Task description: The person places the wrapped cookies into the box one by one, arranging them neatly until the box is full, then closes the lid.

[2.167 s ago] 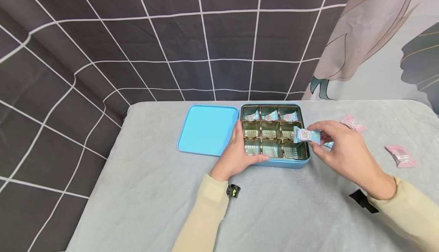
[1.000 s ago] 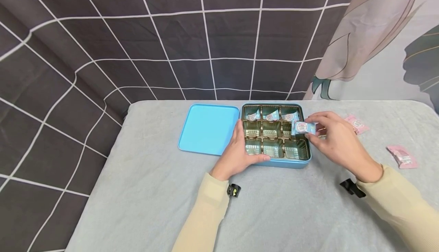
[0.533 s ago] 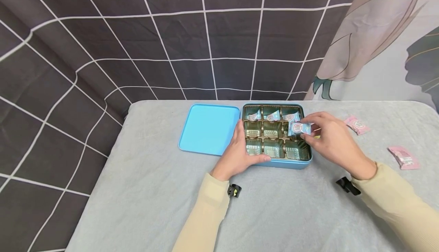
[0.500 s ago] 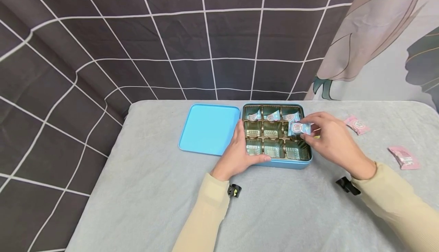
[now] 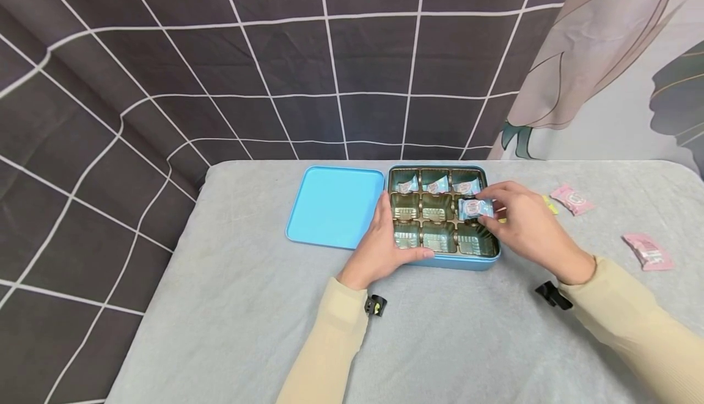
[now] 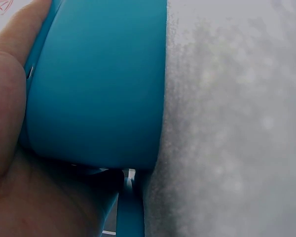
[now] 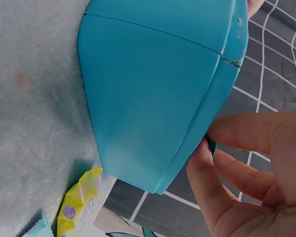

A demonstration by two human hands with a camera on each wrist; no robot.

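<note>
Leftmost: flat sky-blue lid with rounded corners (image 5: 334, 205), lying on grey plush cloth (image 5: 236, 282) beside the tin. Next: left hand (image 5: 376, 248), thumb and straight fingers spread around the near-left corner of an open blue rectangular tin (image 5: 462, 263) with a gold nine-compartment plastic tray (image 5: 437, 208). Left wrist cam adds the tin's smooth outer wall, thumb along its top edge; head view doesn't show that face. Three blue-and-white wrapped sweets (image 5: 437, 185) sit in the back row, one per compartment. Right hand (image 5: 530, 227) pinches a fourth blue-and-white sweet (image 5: 475, 209), thumb against fingers, at the middle row's right compartment; can't tell if it touches the tray floor. Right wrist cam mostly hides that sweet but shows a yellow printed packet (image 7: 79, 202) near the tin; head view gets only yellow slivers. Far right: two pink wrapped sweets (image 5: 649, 252), apart.
</note>
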